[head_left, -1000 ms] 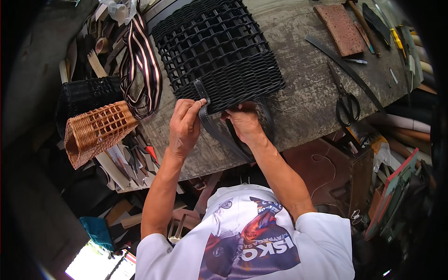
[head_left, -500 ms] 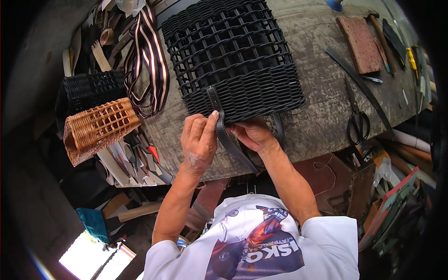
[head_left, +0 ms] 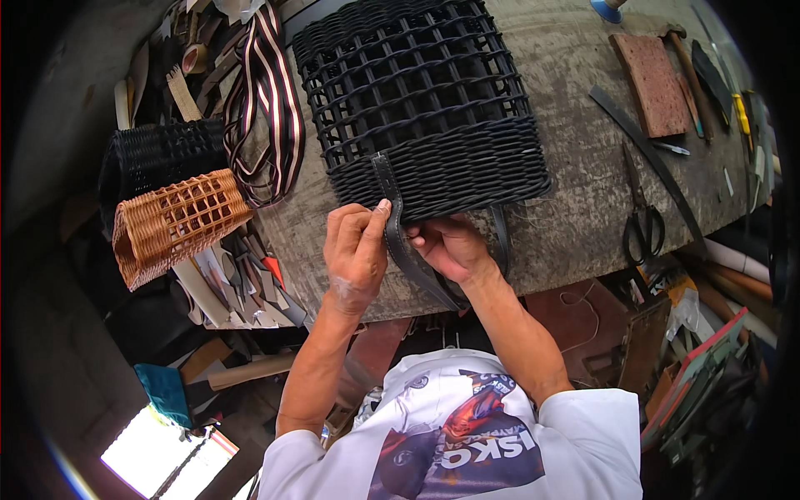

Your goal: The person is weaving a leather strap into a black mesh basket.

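Note:
A black woven basket (head_left: 475, 162) lies on the worktable in front of me, open lattice on the far part and dense weave near me. A black stitched strap (head_left: 385, 177) runs down over its near side and hangs in a curve past the edge. My left hand (head_left: 357, 250) is closed, thumb and fingers pinching this strap at the basket's near edge. Close by, my right hand (head_left: 454, 250) is curled at the underside of that edge; its fingertips are partly hidden, and what they grip is unclear. Another dark strap (head_left: 500, 233) hangs right of it.
Scissors (head_left: 642, 221), a long black strip (head_left: 646, 158), a reddish brick (head_left: 652, 83) and a hammer (head_left: 690, 71) lie on the right of the table (head_left: 567, 221). At left are striped straps (head_left: 287, 125), a small tan basket (head_left: 183, 217), a black one (head_left: 162, 158) and scraps.
The right hand has turned slightly, its fingers a little more curled at the basket's edge. The basket has shifted slightly right in view. The left hand keeps its pinch on the strap.

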